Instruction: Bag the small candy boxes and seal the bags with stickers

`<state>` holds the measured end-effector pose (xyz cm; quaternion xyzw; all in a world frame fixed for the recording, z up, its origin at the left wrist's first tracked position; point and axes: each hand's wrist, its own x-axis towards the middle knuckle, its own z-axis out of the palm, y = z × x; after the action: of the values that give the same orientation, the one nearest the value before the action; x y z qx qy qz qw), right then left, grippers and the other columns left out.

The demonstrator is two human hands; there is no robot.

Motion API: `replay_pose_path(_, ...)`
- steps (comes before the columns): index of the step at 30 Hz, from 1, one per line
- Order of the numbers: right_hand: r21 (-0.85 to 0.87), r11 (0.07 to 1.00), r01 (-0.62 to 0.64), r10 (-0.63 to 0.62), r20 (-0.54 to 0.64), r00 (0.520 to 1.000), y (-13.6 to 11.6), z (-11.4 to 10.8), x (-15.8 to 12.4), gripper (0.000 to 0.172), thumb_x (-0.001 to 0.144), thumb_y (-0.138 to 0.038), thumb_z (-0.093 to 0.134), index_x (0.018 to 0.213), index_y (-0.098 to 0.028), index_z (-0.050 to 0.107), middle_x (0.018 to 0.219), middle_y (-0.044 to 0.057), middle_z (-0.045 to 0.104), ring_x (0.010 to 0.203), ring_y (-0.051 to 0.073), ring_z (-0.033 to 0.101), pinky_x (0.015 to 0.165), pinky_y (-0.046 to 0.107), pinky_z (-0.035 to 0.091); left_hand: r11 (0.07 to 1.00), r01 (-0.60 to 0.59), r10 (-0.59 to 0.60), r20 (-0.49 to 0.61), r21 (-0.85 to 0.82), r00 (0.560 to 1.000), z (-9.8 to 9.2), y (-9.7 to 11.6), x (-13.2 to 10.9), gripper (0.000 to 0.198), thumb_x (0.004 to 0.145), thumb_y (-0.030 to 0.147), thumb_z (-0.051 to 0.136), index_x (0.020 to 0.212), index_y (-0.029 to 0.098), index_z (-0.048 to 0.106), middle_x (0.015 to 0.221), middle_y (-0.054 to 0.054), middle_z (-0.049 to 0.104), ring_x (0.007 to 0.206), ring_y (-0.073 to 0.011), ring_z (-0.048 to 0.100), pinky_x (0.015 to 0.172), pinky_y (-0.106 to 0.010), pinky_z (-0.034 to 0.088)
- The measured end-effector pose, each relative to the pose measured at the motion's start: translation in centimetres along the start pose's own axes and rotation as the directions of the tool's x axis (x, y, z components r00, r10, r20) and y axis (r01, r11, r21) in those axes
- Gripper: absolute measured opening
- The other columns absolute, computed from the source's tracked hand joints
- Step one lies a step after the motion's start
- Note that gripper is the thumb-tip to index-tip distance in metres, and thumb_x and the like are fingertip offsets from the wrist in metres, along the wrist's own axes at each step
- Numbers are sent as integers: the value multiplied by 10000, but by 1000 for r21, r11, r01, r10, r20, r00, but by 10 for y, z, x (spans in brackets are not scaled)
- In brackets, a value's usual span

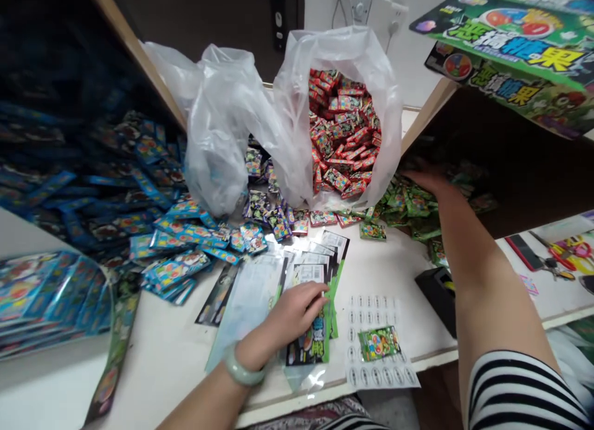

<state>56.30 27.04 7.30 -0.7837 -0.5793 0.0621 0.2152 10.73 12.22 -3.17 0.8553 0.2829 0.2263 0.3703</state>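
My left hand [297,309], a pale green bangle on its wrist, rests on a green and black printed package [309,343]. Its fingers are loosely bent over the printed face and spread a little apart. More flat packages and clear plastic sleeves [250,294] fan out beside and beyond it. On the right, my right hand [429,177] reaches into a heap of small green packets [408,201] at the mouth of a dark box. Shadow and packets hide its fingertips. One green packet [379,343] lies on a sheet of oval stickers [366,375] near the table's front edge.
A plastic bag [387,108] of red packets stands at the back. Beside it is another clear bag [223,120], with purple packets [276,219] nearby. Blue packets [180,232] spill from the left. A black tape dispenser [436,300] and scissors [573,250] are at right.
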Motion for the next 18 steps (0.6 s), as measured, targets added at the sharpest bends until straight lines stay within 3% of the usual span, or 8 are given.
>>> replay_pose_path(4,95,988,-125,131,-64,989,-7,22,-49,750,831,-418,711,1514,-249,450,1480,106,567,1336,296,551,1140,489,410,1000,-30,30,3,2,1000,3,0,0,228,1010,267,485,1130,175,656,1040,-83,750,951,-207,711,853,-337,564)
replay_pose_path(8,199,980,-29,67,-190,979,-6,43,-92,769,769,-414,713,1478,-266,455,1462,81,576,1337,296,552,1165,495,400,999,-38,38,-3,0,999,4,-1,1,199,981,237,530,1112,176,667,1044,-83,748,963,-203,711,874,-324,559)
replay_pose_path(11,258,966,-15,74,-220,973,0,55,-121,764,779,-441,671,1478,-250,427,1430,94,593,1273,279,595,1132,478,442,1000,-26,26,-28,-12,999,4,-1,2,193,965,220,546,1105,176,672,1038,-79,750,962,-202,711,874,-320,556)
replay_pose_path(15,279,960,-10,60,-172,983,2,58,-158,817,797,-465,641,1511,-208,340,1375,130,622,1181,275,649,1054,464,509,999,-37,36,-32,-20,999,2,3,1,202,967,229,547,1118,185,674,1079,-80,751,988,-203,707,899,-322,547)
replay_pose_path(18,102,994,24,-16,-70,997,-10,48,-183,743,833,-439,610,1509,-237,375,1383,130,616,1246,306,617,1066,496,495,998,-54,53,-28,-17,998,0,7,0,201,969,228,548,1119,183,674,1096,-86,749,998,-208,707,901,-327,547)
